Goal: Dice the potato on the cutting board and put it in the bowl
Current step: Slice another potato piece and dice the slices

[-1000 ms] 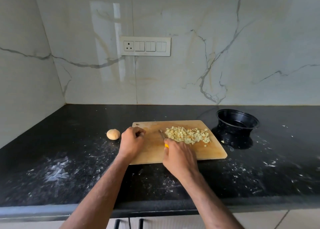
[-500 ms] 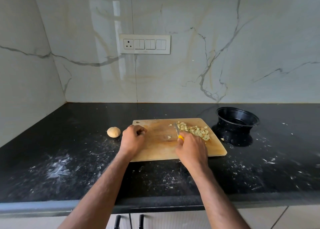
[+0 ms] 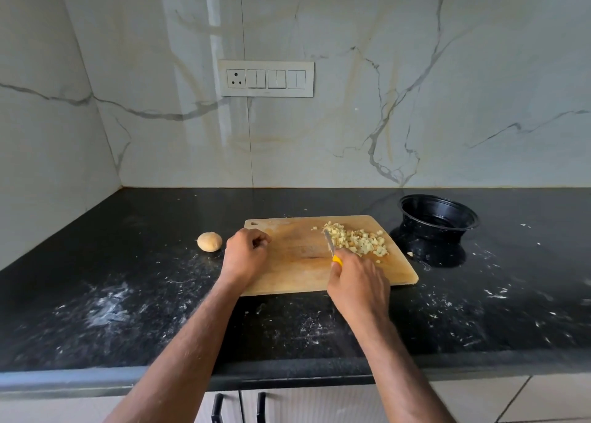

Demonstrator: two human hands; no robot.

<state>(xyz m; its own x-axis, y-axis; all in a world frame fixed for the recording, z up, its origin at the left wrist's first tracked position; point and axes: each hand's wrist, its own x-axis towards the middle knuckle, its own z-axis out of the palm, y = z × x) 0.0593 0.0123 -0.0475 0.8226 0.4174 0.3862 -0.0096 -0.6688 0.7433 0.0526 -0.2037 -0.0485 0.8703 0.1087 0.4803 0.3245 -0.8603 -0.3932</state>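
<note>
Since before, our right hand (image 3: 358, 286), fingers clamped on the knife (image 3: 331, 246), pushed diced potato (image 3: 358, 242) rightward; left hand (image 3: 244, 254) fisted on the cutting board (image 3: 297, 262).

A wooden cutting board (image 3: 303, 262) lies on a black, flour-streaked counter (image 3: 128, 310). A heap of diced potato (image 3: 358, 242) sits on the board's far right part. The right hand (image 3: 358, 286) grips a yellow-handled knife (image 3: 331, 248), its blade laid against the left edge of the heap. The left hand (image 3: 244, 254) rests curled on the board's left edge, holding nothing. A whole potato (image 3: 209, 241) sits just left of the board. A black bowl (image 3: 438, 218) stands to the right of the board, apart from it. A switch panel (image 3: 266, 78) is mounted on the marble wall (image 3: 383, 103).
</note>
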